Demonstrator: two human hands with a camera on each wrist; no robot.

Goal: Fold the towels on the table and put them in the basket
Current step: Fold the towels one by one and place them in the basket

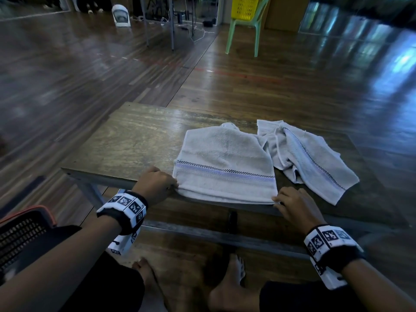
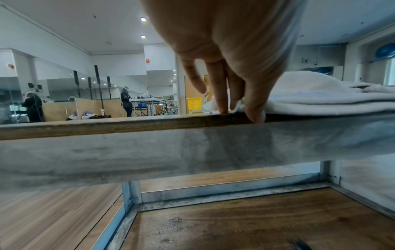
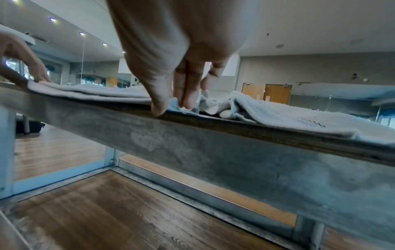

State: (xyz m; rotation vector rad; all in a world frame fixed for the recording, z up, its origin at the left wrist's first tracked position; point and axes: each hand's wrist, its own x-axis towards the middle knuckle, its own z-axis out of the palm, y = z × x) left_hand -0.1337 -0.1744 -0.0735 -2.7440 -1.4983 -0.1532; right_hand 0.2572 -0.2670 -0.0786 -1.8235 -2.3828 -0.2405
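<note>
Between left hand (image 1: 155, 184) and right hand (image 1: 295, 206) (both pinching corners) lies the folded towel (image 1: 225, 163).

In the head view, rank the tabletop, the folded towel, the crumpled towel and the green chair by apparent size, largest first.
1. Tabletop
2. Folded towel
3. Crumpled towel, close to the folded one
4. Green chair, far off and cropped, so unsure

Folded towel (image 1: 225, 165) on table (image 1: 135, 140), crumpled towel (image 1: 308, 158) right, basket (image 1: 22, 233) left

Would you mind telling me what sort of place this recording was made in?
Probably a large studio or hall used as a workspace: a broad wooden floor, wall mirrors, and other people at a work table.
</note>
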